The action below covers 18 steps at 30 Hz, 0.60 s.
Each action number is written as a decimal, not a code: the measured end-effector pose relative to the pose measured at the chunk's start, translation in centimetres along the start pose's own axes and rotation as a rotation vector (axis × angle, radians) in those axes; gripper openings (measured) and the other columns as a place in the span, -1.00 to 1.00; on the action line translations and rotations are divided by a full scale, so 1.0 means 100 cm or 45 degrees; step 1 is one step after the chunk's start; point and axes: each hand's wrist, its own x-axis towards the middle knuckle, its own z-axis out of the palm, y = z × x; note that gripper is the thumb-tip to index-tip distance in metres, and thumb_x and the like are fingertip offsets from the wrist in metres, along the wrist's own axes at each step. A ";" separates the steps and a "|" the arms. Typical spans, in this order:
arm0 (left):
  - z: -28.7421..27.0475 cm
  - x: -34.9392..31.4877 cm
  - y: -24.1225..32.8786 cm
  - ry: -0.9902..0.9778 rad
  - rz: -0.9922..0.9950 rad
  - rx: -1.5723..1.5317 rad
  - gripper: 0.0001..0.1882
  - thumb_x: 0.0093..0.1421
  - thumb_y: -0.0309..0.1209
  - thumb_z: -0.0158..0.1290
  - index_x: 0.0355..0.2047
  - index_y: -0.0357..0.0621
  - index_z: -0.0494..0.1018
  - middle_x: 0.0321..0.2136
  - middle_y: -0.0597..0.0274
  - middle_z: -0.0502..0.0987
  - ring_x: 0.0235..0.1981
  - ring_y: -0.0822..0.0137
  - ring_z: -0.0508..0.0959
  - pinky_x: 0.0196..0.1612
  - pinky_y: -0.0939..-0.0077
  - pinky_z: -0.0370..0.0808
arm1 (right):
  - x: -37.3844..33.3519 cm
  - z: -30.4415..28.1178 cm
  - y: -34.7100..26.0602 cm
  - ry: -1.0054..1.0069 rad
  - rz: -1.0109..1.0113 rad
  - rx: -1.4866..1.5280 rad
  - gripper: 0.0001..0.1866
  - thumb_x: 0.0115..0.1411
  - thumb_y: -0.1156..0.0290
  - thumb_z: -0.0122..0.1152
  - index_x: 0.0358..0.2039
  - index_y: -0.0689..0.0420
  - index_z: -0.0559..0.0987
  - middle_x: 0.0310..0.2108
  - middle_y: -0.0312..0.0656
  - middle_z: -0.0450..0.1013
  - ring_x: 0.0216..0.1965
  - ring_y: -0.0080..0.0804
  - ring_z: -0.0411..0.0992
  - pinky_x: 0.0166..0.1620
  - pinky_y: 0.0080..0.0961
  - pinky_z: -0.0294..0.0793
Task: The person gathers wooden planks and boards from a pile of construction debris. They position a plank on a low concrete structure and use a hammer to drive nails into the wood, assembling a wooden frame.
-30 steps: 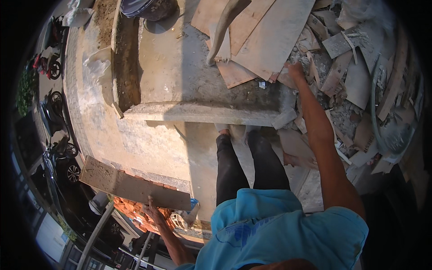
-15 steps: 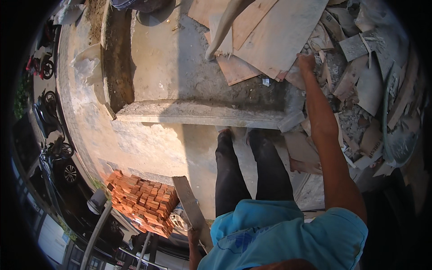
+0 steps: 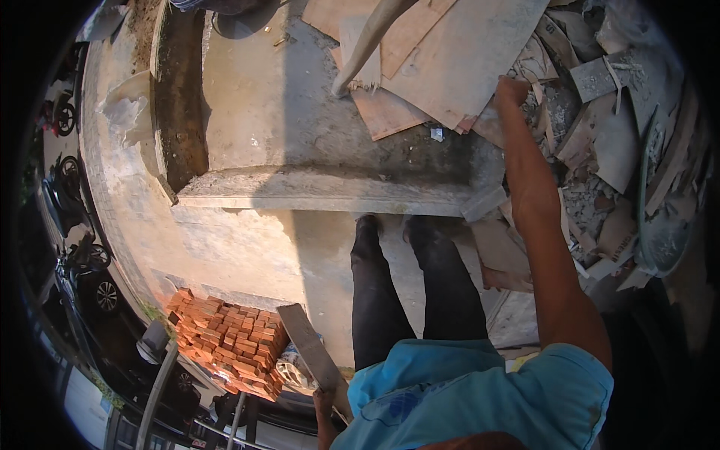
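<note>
My left hand (image 3: 324,402), low in the view beside my blue shirt, is closed round the edge of a long grey-brown plank (image 3: 309,343), which slants up and away. My right arm reaches far out to the right. My right hand (image 3: 513,91) is closed in a fist beside the edge of a large sheet of plywood (image 3: 461,64), over a heap of broken boards and rubble (image 3: 600,142). Whether the fist grips anything is hidden. A curved wooden pole (image 3: 371,46) stands out over the smaller plywood pieces.
A concrete ledge (image 3: 322,201) crosses just beyond my feet and borders a shallow basin. On the left is a stack of red bricks (image 3: 225,337), with a metal rail (image 3: 159,394) near it. Parked motorcycles (image 3: 64,195) line the far left. A greenish tub (image 3: 664,232) leans at the right.
The scene has shifted slightly left as my head turned. My right fist has moved a little farther away; both hands keep their closed shape and the plank stays in my left.
</note>
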 end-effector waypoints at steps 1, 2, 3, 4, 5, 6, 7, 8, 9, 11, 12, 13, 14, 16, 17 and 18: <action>0.001 0.002 0.001 -0.014 0.026 -0.031 -0.69 0.03 -0.38 0.20 -0.24 -0.35 0.56 -0.43 0.09 0.63 -0.40 0.36 0.57 -0.36 0.37 0.48 | -0.006 -0.002 -0.001 0.022 -0.036 -0.009 -0.62 -0.07 0.47 0.34 -0.27 0.47 0.53 -0.26 0.17 0.54 -0.25 -0.05 0.57 -0.25 -0.28 0.55; 0.001 0.004 0.003 -0.023 0.053 -0.061 -0.69 0.04 -0.39 0.20 -0.24 -0.35 0.56 -0.42 0.10 0.62 -0.39 0.37 0.56 -0.36 0.38 0.48 | -0.010 -0.001 0.000 0.042 -0.069 -0.014 -0.60 -0.08 0.46 0.35 -0.26 0.47 0.52 -0.26 0.19 0.54 -0.24 -0.03 0.56 -0.21 -0.26 0.54; 0.001 0.006 0.004 -0.032 0.080 -0.092 -0.70 0.05 -0.40 0.19 -0.23 -0.34 0.56 -0.41 0.12 0.62 -0.38 0.38 0.56 -0.35 0.39 0.47 | -0.013 -0.002 0.000 0.062 -0.102 -0.019 -0.59 -0.09 0.46 0.36 -0.25 0.47 0.52 -0.25 0.20 0.54 -0.23 -0.01 0.56 -0.17 -0.25 0.53; 0.001 0.009 0.005 -0.040 0.106 -0.123 -0.70 0.06 -0.40 0.19 -0.22 -0.34 0.55 -0.40 0.14 0.62 -0.38 0.38 0.55 -0.35 0.40 0.47 | -0.013 -0.003 -0.002 0.042 -0.084 0.051 -0.58 -0.10 0.45 0.36 -0.25 0.47 0.52 -0.24 0.21 0.53 -0.21 0.00 0.56 -0.15 -0.24 0.52; 0.002 0.010 0.007 -0.050 0.131 -0.154 -0.71 0.07 -0.41 0.19 -0.21 -0.33 0.55 -0.39 0.16 0.61 -0.37 0.39 0.54 -0.34 0.42 0.47 | -0.013 -0.004 -0.002 0.021 -0.066 0.120 -0.57 -0.11 0.45 0.37 -0.25 0.47 0.52 -0.23 0.21 0.53 -0.20 0.01 0.55 -0.13 -0.24 0.51; 0.003 0.011 0.009 -0.058 0.155 -0.186 -0.71 0.09 -0.42 0.18 -0.20 -0.33 0.55 -0.38 0.18 0.61 -0.36 0.40 0.54 -0.34 0.43 0.47 | -0.013 -0.004 -0.002 -0.001 -0.048 0.188 -0.56 -0.11 0.44 0.37 -0.24 0.46 0.51 -0.22 0.22 0.52 -0.19 0.03 0.55 -0.11 -0.23 0.50; 0.004 0.012 0.011 -0.096 0.193 -0.316 -0.72 0.10 -0.43 0.17 -0.18 -0.32 0.54 -0.35 0.21 0.60 -0.35 0.41 0.52 -0.32 0.45 0.46 | -0.014 -0.002 -0.003 -0.006 -0.041 0.164 -0.56 -0.11 0.46 0.36 -0.23 0.46 0.50 -0.21 0.22 0.52 -0.17 0.03 0.54 -0.11 -0.24 0.50; 0.005 0.008 0.019 -0.133 0.228 -0.445 -0.72 0.12 -0.44 0.16 -0.16 -0.31 0.53 -0.32 0.24 0.59 -0.33 0.42 0.51 -0.30 0.47 0.45 | -0.017 0.000 -0.006 -0.011 -0.033 0.138 -0.56 -0.11 0.47 0.35 -0.21 0.46 0.49 -0.20 0.23 0.51 -0.16 0.04 0.54 -0.10 -0.24 0.50; 0.007 0.006 0.023 -0.169 0.263 -0.575 -0.72 0.14 -0.45 0.15 -0.14 -0.30 0.53 -0.29 0.27 0.57 -0.31 0.43 0.50 -0.28 0.49 0.45 | -0.021 0.000 -0.009 -0.017 -0.025 0.113 -0.55 -0.11 0.49 0.34 -0.20 0.45 0.49 -0.20 0.23 0.51 -0.15 0.05 0.53 -0.09 -0.25 0.50; 0.010 0.014 0.008 -0.175 0.192 -0.562 -0.71 0.15 -0.45 0.15 -0.12 -0.30 0.51 -0.25 0.27 0.56 -0.27 0.42 0.49 -0.25 0.50 0.44 | -0.022 0.002 -0.003 0.062 -0.099 0.136 -0.55 -0.09 0.52 0.31 -0.16 0.44 0.47 -0.22 0.20 0.51 -0.19 0.00 0.54 -0.17 -0.27 0.53; 0.009 0.019 0.005 -0.176 0.162 -0.556 -0.70 0.15 -0.46 0.15 -0.10 -0.30 0.51 -0.23 0.28 0.56 -0.26 0.42 0.49 -0.23 0.51 0.44 | -0.019 0.006 0.002 0.103 -0.136 0.152 -0.55 -0.09 0.53 0.29 -0.14 0.43 0.46 -0.23 0.19 0.52 -0.22 -0.03 0.54 -0.21 -0.28 0.54; 0.008 0.023 0.001 -0.167 0.159 -0.544 -0.70 0.15 -0.45 0.15 -0.10 -0.30 0.51 -0.25 0.28 0.56 -0.26 0.42 0.50 -0.23 0.51 0.44 | -0.014 0.008 0.006 0.060 -0.123 0.272 -0.55 -0.07 0.54 0.28 -0.13 0.43 0.45 -0.24 0.16 0.52 -0.24 -0.09 0.54 -0.26 -0.30 0.54; 0.010 0.023 -0.001 -0.160 0.150 -0.536 -0.69 0.15 -0.45 0.15 -0.10 -0.30 0.51 -0.26 0.28 0.56 -0.27 0.42 0.50 -0.23 0.50 0.44 | -0.012 0.008 0.008 0.014 -0.113 0.387 -0.54 -0.06 0.54 0.27 -0.11 0.42 0.44 -0.26 0.13 0.52 -0.27 -0.14 0.54 -0.31 -0.32 0.54; 0.010 0.024 -0.004 -0.150 0.136 -0.492 -0.69 0.14 -0.45 0.16 -0.10 -0.30 0.51 -0.29 0.29 0.56 -0.30 0.43 0.50 -0.25 0.51 0.44 | -0.009 0.012 0.011 -0.120 -0.056 0.534 -0.58 -0.04 0.53 0.27 -0.14 0.41 0.46 -0.30 0.08 0.52 -0.33 -0.25 0.53 -0.39 -0.36 0.53; 0.013 0.023 -0.003 -0.145 0.128 -0.464 -0.69 0.14 -0.44 0.16 -0.11 -0.30 0.51 -0.30 0.30 0.56 -0.31 0.44 0.50 -0.26 0.52 0.44 | -0.017 0.013 0.001 -0.214 -0.012 0.566 -0.62 -0.03 0.52 0.27 -0.18 0.40 0.48 -0.32 0.05 0.52 -0.37 -0.30 0.52 -0.42 -0.38 0.52; 0.012 0.024 -0.001 -0.145 0.125 -0.426 -0.69 0.14 -0.44 0.17 -0.11 -0.30 0.51 -0.32 0.31 0.56 -0.33 0.45 0.50 -0.28 0.52 0.44 | -0.022 0.013 -0.002 -0.298 0.038 0.598 -0.66 -0.02 0.51 0.28 -0.22 0.39 0.50 -0.35 0.01 0.53 -0.40 -0.35 0.52 -0.45 -0.39 0.51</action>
